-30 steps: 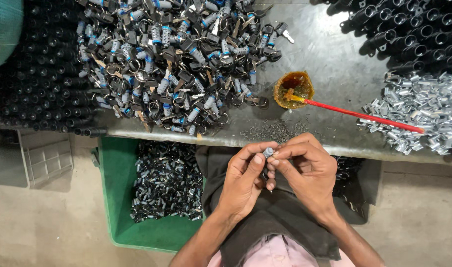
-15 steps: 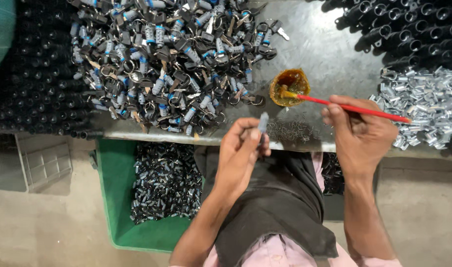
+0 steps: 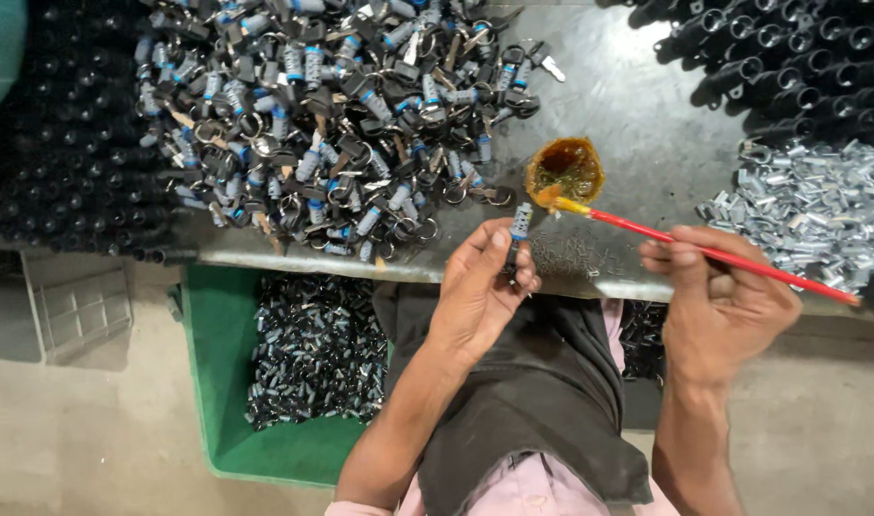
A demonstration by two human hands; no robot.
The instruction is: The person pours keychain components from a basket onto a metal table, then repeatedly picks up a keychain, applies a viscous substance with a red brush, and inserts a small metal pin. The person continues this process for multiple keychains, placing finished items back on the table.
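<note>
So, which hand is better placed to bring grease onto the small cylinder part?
The right hand, probably. It holds the red brush, whose tip lies at the grease pot, near the cylinder part. The left hand is occupied gripping that part upright.

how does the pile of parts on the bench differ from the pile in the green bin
The bench pile spreads wide across the grey bench, while the bin pile lies packed inside the green bin on the floor. The bench pile shows pale blue bands, silver rings and keys; the bin pile looks mostly dark with silver glints. The bench pile lies beyond the left hand; the bin pile sits below it. Both are heaps of small cylindrical metal parts.
</note>
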